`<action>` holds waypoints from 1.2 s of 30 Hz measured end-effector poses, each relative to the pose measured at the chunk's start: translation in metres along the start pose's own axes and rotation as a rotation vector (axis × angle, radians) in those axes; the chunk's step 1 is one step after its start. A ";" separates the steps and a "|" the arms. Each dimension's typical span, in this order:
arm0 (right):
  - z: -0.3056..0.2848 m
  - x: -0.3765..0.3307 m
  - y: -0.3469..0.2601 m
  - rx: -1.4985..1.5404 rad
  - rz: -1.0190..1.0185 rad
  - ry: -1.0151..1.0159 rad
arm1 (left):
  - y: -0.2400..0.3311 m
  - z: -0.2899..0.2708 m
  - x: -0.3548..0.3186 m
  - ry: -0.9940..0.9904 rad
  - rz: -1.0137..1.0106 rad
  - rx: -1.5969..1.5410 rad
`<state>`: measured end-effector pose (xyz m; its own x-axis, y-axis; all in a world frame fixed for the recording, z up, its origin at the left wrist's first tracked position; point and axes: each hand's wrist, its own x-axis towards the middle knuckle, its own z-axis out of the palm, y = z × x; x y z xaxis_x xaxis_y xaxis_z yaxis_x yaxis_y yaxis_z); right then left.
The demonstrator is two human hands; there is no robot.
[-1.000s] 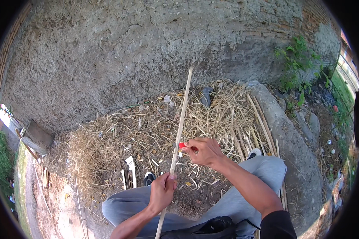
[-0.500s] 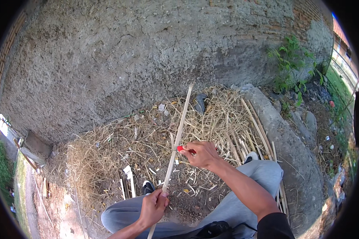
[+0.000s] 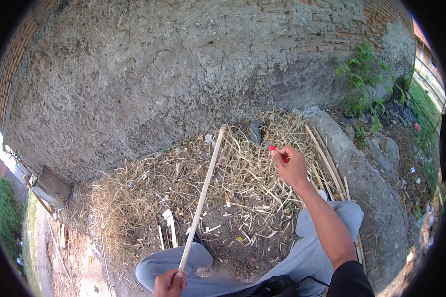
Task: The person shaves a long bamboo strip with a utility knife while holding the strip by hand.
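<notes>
Head view: dry straw (image 3: 111,210) spreads beyond and left of the left hand (image 3: 170,283), whose fingers are closed around the lower part of a pale wooden stick (image 3: 201,200) — it slants up and rightward from that grip. Well apart from the stick, the right hand (image 3: 293,166) is curled round a small red-handled knife (image 3: 272,148), blade pointing up-left out of the grip — sticks (image 3: 327,161) lie right of that hand, with a grey stone slab (image 3: 369,188) farther right.

There's one held strip (image 3: 202,199), one knife (image 3: 273,148) (two hands (image 3: 170,283) (image 3: 292,167)).
</notes>
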<state>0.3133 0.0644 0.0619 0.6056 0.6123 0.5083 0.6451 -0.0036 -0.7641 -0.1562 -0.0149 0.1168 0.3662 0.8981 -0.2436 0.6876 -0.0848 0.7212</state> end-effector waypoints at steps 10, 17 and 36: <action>-0.007 -0.037 -0.066 0.869 0.516 -0.335 | 0.017 0.021 0.041 -0.330 -0.283 -0.795; 0.014 -0.045 -0.085 0.591 0.525 -0.527 | 0.055 0.037 0.083 -0.394 -0.229 -0.754; 0.021 -0.032 -0.079 0.627 0.509 -0.324 | 0.120 0.085 0.183 -0.430 0.266 -0.386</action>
<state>0.2330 0.0618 0.0974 0.5267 0.8498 -0.0199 -0.1013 0.0396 -0.9941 0.0464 0.1026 0.1034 0.7679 0.6071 -0.2044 0.2918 -0.0474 0.9553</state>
